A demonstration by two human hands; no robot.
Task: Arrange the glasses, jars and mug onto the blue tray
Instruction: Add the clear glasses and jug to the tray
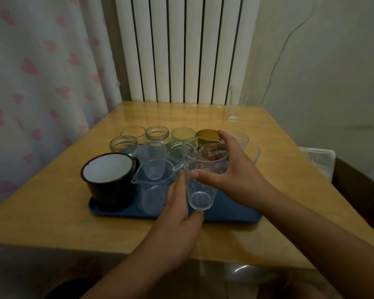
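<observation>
A blue tray (231,214) lies on the wooden table. It carries a black enamel mug (108,180) with a white inside at its left, a clear spouted pitcher (153,186) beside the mug, and several glass jars (124,143) and coloured glasses (183,134) behind. Both hands hold a tall clear glass (201,175) with printed cartoon figures above the tray's front middle. My left hand (179,214) grips its lower part and base. My right hand (231,171) wraps its upper wall and rim. One more clear glass (234,108) stands alone at the table's far right corner.
A white radiator (181,50) stands behind the table, with a curtain (41,72) printed with pink hearts on the left. A brown box (358,190) and a white cloth (320,158) sit beyond the table's right edge.
</observation>
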